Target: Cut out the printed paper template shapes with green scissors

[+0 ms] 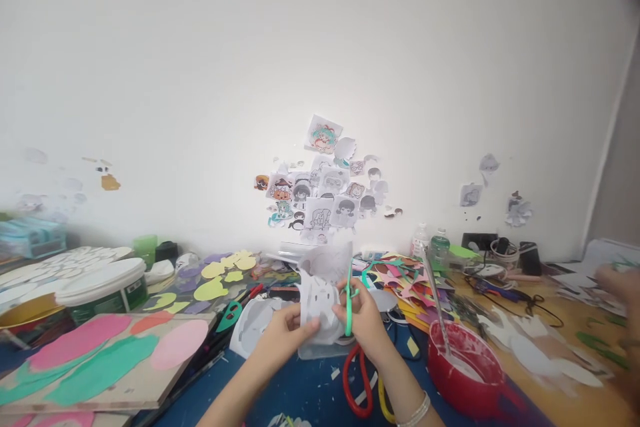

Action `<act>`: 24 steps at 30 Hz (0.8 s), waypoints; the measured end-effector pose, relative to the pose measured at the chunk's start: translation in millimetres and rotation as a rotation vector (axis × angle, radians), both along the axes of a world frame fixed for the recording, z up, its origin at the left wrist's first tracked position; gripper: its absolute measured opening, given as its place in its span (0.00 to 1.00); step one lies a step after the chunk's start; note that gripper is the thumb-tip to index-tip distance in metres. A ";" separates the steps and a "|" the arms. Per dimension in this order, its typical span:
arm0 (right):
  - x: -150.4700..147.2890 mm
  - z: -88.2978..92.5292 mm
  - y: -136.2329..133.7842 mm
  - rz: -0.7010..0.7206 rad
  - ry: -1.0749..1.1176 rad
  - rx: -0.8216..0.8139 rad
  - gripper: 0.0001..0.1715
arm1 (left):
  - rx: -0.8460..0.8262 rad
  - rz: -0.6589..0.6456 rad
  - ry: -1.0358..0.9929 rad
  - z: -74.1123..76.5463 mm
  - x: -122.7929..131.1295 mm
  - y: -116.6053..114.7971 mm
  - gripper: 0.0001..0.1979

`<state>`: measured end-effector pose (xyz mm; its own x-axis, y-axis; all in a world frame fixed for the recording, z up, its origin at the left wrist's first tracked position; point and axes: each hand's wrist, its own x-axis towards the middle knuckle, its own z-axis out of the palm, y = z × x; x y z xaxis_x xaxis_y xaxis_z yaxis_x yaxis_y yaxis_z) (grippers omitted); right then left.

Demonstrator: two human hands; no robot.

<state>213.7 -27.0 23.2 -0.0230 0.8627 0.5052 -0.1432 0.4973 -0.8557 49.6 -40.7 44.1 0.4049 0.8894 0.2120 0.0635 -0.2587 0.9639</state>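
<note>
My left hand (pixel 286 337) grips the lower left of a white paper sheet (pixel 314 293) with a pale grey printed figure on it, thumb on the front. Closed around green-handled scissors (pixel 349 323) is my right hand (pixel 369 321), whose thumb and fingertips are at the sheet's right edge. The scissors stand nearly upright, with their tips pointing up; whether the blades touch the paper I cannot tell. Behind and below my left hand lie grey-white paper pieces (pixel 245 330). Red-handled scissors (pixel 357 383) lie on the blue table surface under my right wrist.
On the right stands a red pot (pixel 465 363) of white paste with a brush in it. Coloured paper scraps (pixel 415 283) pile up behind. At the left are a board (pixel 170 380) with foam shapes and a lidded tub (pixel 103 287). Another person's hand (pixel 620 290) shows far right.
</note>
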 end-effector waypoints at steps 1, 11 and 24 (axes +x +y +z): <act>-0.5 0.3 -0.9 0.045 -0.038 0.002 0.18 | -0.012 0.000 0.030 0.0 -2.2 0.8 0.21; -3.9 -12.2 8.1 -0.192 -0.221 0.139 0.15 | 0.088 0.371 0.163 -13.9 0.4 9.7 0.18; -24.4 -37.8 12.0 0.138 -0.402 -0.084 0.19 | 0.136 0.511 -0.100 -22.0 -12.6 26.5 0.22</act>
